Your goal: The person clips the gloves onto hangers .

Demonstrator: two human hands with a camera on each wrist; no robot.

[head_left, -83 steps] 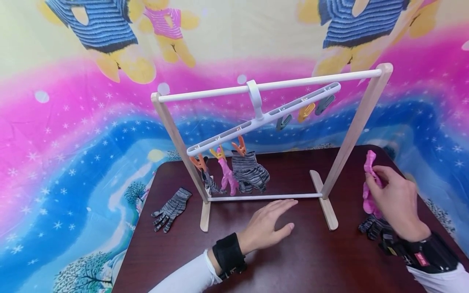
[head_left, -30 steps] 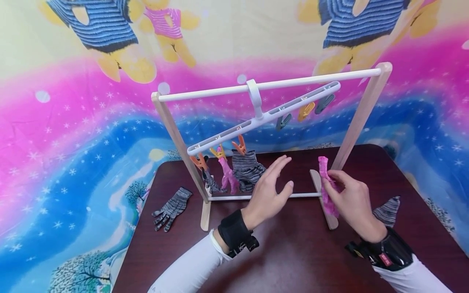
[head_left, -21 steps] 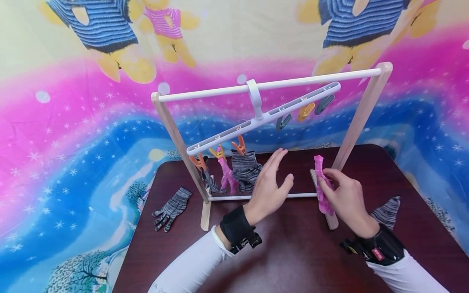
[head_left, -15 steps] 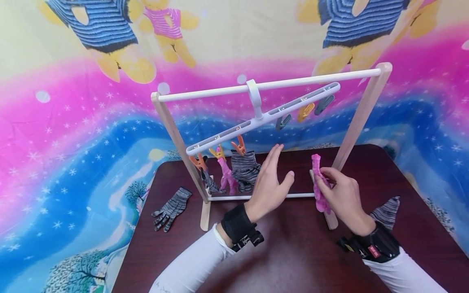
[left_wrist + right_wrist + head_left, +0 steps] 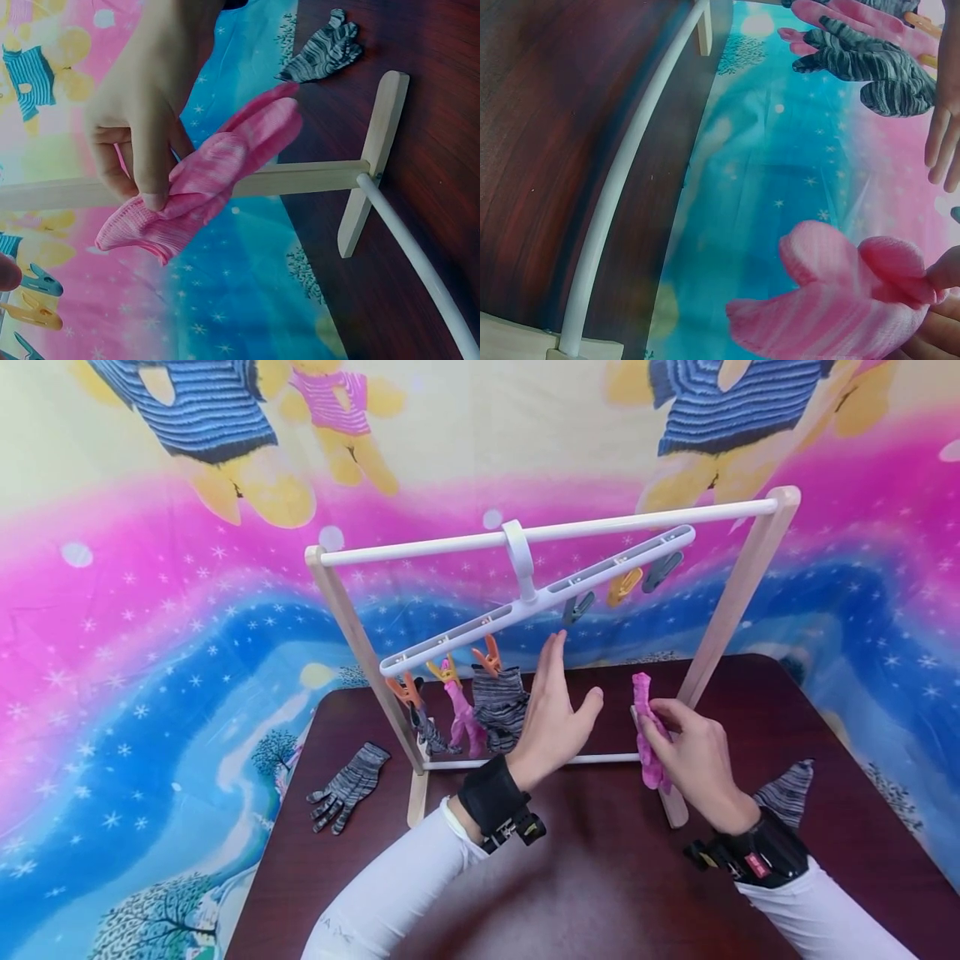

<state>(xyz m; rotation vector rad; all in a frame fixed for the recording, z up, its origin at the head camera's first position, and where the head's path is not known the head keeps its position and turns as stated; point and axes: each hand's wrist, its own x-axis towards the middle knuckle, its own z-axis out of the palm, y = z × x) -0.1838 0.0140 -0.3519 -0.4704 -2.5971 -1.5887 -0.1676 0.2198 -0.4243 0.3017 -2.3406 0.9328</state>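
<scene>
My right hand pinches a pink knit glove by its cuff between thumb and fingers, in front of the rack's right post. In the right wrist view the glove's fingers hang away from the hand. My left hand is raised with straight fingers and holds nothing. Its fingertips are just below a grey-green clothespin on the white hanger bar. Left of this hand, orange and yellow clothespins hold a grey striped glove, a pink glove and another grey striped glove.
The hanger hooks over the top rod of a wooden rack and tilts up to the right. Yellow and grey-green clothespins dangle there. Grey striped gloves lie on the table at left and right.
My right hand has carried the pink glove leftward from the table's right side to the rack. My left hand has risen toward the hanger's middle clothespin.
</scene>
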